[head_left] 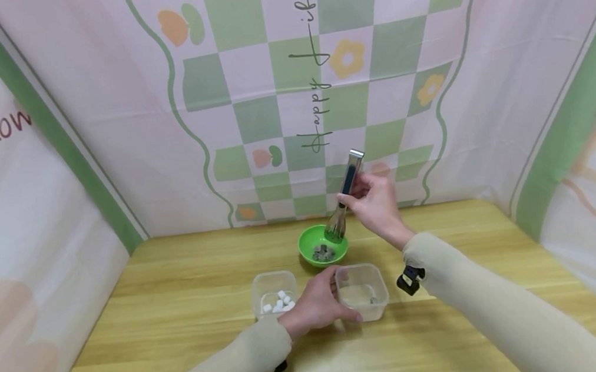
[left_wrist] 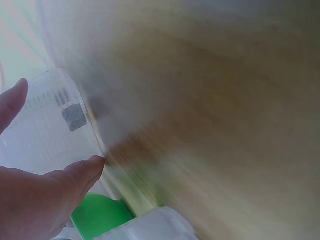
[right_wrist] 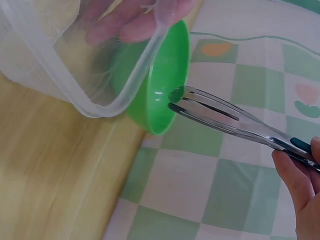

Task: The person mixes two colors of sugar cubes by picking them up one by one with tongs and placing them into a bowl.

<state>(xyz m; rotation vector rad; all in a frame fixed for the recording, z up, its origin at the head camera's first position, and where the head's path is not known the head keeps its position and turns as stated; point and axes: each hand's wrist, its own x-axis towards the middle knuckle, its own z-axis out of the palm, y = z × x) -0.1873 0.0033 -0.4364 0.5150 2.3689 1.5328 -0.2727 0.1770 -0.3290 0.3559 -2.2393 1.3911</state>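
My right hand [head_left: 379, 207] grips metal tongs [head_left: 350, 182] with dark handle inserts, held slanting downward. The tongs' slotted tips reach over the green bowl [head_left: 308, 255], where several small grey cubes [head_left: 324, 253] lie at the bottom. In the right wrist view, the tips of the tongs [right_wrist: 215, 117] are close together at the bowl's opening. My left hand [head_left: 316, 304] holds the right clear plastic container [head_left: 379, 279] by its left side, thumb at the near side and fingers at the far side. Inside that container lies one grey cube [left_wrist: 74, 117].
Left of my left hand stands another clear container [head_left: 259, 284] with several white cubes [head_left: 281, 301], partly hidden by the hand. Everything stands on a wooden table [head_left: 190, 296]. A patterned cloth wall [head_left: 255, 119] rises right behind the bowl, with more cloth at both sides.
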